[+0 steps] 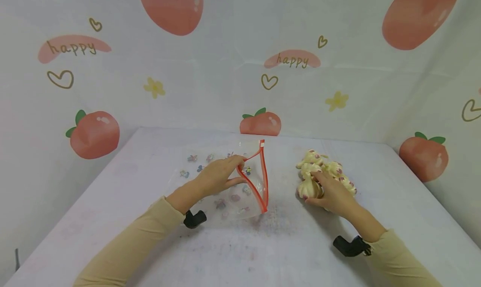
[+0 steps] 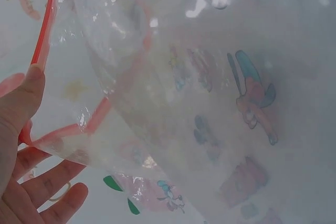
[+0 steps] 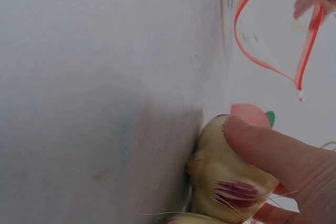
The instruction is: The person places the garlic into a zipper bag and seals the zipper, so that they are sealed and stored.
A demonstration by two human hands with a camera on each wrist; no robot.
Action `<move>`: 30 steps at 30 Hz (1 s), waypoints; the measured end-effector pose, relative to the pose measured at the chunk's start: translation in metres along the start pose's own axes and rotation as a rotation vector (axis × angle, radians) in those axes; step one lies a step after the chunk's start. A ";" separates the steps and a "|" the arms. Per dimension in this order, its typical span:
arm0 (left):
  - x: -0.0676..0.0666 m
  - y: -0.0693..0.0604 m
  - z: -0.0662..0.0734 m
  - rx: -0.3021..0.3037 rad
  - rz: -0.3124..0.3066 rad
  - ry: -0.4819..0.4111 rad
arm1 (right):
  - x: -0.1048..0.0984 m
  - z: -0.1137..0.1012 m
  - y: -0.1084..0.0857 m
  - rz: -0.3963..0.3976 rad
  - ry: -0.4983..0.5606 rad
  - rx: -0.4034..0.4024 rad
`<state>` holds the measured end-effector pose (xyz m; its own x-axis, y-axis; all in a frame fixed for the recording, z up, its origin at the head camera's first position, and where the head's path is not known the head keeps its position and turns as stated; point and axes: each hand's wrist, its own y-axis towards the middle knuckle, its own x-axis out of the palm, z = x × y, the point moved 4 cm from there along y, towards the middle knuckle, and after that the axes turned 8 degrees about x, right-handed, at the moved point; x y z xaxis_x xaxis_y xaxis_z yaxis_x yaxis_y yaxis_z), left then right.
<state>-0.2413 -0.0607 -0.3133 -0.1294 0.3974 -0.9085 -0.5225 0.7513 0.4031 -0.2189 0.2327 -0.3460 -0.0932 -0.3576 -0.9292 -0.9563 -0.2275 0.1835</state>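
A clear zip bag [image 1: 234,198] with a red edge and small cartoon prints stands with its mouth spread toward the right. My left hand [image 1: 218,176] pinches the red rim, thumb and a finger on it; in the left wrist view the other fingers of that hand [image 2: 31,145] extend below the bag [image 2: 247,93]. Several garlic bulbs [image 1: 310,189] lie in a pile on the right. My right hand [image 1: 335,196] grips a bulb at the near side of the pile; the right wrist view shows its thumb [image 3: 262,142] pressed on a purple-streaked bulb [image 3: 223,174].
The white table [image 1: 225,253] has faint stains near the bag. A printed cloth [image 1: 210,78] with peaches, hearts and flowers hangs behind it. Black wrist devices sit below the left wrist [image 1: 195,219] and right wrist [image 1: 349,246].
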 end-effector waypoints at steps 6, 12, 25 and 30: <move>0.000 0.000 0.000 -0.004 0.006 0.000 | -0.001 -0.002 0.000 0.005 0.006 -0.012; -0.001 0.000 0.001 0.003 0.015 -0.002 | -0.002 -0.002 0.000 0.004 0.002 -0.010; -0.002 0.000 0.002 0.013 0.024 -0.012 | -0.013 -0.008 0.003 0.003 0.056 0.008; -0.001 -0.001 0.001 0.029 0.032 -0.009 | -0.018 -0.011 0.005 0.029 0.093 -0.004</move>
<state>-0.2401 -0.0609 -0.3127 -0.1383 0.4257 -0.8942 -0.4934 0.7533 0.4349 -0.2184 0.2277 -0.3251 -0.0940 -0.4468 -0.8897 -0.9524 -0.2199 0.2111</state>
